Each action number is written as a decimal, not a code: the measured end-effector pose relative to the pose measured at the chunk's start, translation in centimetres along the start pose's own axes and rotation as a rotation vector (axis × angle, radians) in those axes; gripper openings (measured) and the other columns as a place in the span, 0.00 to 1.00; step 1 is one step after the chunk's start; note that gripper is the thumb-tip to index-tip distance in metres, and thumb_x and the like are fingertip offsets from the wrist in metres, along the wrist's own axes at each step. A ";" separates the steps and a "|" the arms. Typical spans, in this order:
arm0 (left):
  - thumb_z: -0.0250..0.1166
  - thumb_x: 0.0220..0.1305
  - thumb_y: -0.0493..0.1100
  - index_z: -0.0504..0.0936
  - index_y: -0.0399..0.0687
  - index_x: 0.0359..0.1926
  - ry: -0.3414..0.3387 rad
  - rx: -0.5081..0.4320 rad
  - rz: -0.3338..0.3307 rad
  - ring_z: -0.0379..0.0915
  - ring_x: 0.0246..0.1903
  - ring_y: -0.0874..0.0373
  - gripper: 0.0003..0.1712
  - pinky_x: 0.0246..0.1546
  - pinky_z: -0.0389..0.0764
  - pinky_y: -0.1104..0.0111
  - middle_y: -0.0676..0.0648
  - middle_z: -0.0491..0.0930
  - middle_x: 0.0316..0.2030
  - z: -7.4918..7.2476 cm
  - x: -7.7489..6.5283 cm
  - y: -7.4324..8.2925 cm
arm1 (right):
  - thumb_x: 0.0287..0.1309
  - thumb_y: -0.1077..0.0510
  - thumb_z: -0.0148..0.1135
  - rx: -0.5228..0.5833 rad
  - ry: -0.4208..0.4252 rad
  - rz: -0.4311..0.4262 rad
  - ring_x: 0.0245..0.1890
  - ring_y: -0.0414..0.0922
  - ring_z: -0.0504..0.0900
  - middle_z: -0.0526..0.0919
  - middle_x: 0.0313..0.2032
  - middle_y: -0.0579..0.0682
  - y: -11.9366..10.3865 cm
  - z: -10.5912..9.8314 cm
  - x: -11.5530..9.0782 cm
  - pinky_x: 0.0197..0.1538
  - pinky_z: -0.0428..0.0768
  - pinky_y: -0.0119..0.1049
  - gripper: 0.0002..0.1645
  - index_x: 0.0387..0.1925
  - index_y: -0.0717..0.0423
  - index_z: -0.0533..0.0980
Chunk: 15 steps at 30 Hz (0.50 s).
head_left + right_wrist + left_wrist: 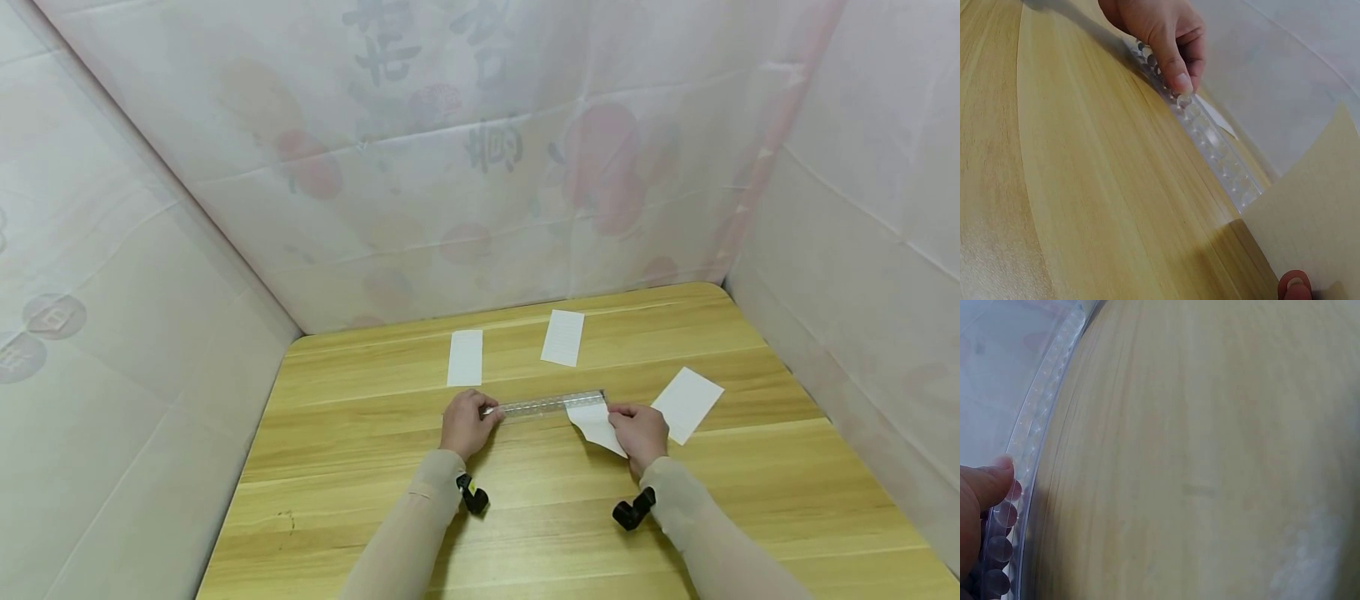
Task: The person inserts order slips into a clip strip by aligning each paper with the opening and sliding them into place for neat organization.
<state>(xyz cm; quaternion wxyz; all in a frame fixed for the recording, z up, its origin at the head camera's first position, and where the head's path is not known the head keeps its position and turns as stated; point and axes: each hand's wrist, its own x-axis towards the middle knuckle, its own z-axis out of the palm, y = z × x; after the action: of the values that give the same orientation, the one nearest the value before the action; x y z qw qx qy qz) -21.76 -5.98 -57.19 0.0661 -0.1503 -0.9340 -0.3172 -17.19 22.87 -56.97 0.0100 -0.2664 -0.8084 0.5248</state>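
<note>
A long clear plastic strip [536,407], with a row of round shapes along it, lies crosswise before me. My left hand [467,423] pinches its left end; in the left wrist view the thumb [991,481] presses on the strip's edge. At the other end, a white sheet of paper [597,427] meets the strip and bends down toward me. My right hand [641,435] pinches the sheet's right side, with a fingertip [1295,286] showing against the paper in the right wrist view. How the sheet joins the strip cannot be made out.
Beyond the strip, a white slip [465,358] and a lined slip [562,337] lie on the wooden table [360,467]. Another white sheet [687,405] lies just past my right hand. Fabric walls [480,208] enclose the table's back and sides.
</note>
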 end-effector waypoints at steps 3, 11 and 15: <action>0.69 0.59 0.53 0.87 0.54 0.36 0.000 0.004 -0.001 0.70 0.30 0.63 0.10 0.34 0.73 0.68 0.57 0.77 0.31 0.0 0.0 0.0 | 0.60 0.61 0.57 0.000 0.000 -0.001 0.53 0.54 0.73 0.80 0.49 0.61 0.0 0.0 0.0 0.51 0.73 0.46 0.15 0.46 0.60 0.83; 0.68 0.60 0.53 0.87 0.54 0.36 -0.006 0.001 -0.007 0.71 0.31 0.63 0.10 0.34 0.73 0.68 0.57 0.77 0.31 0.0 0.1 0.0 | 0.60 0.61 0.56 -0.008 -0.006 -0.008 0.53 0.55 0.72 0.80 0.50 0.62 -0.2 -0.1 -0.3 0.52 0.72 0.47 0.16 0.47 0.61 0.82; 0.68 0.59 0.53 0.87 0.54 0.36 -0.007 0.001 -0.005 0.71 0.31 0.63 0.10 0.34 0.73 0.68 0.57 0.77 0.31 -0.1 0.1 0.0 | 0.61 0.61 0.56 -0.005 -0.008 0.002 0.54 0.55 0.72 0.80 0.50 0.61 -0.2 -0.1 -0.3 0.53 0.73 0.47 0.16 0.47 0.60 0.82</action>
<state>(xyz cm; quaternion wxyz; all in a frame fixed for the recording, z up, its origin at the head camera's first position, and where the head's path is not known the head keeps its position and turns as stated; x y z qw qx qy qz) -21.80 -6.00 -57.14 0.0622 -0.1490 -0.9347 -0.3166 -16.97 22.73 -56.65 0.0055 -0.2652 -0.8094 0.5239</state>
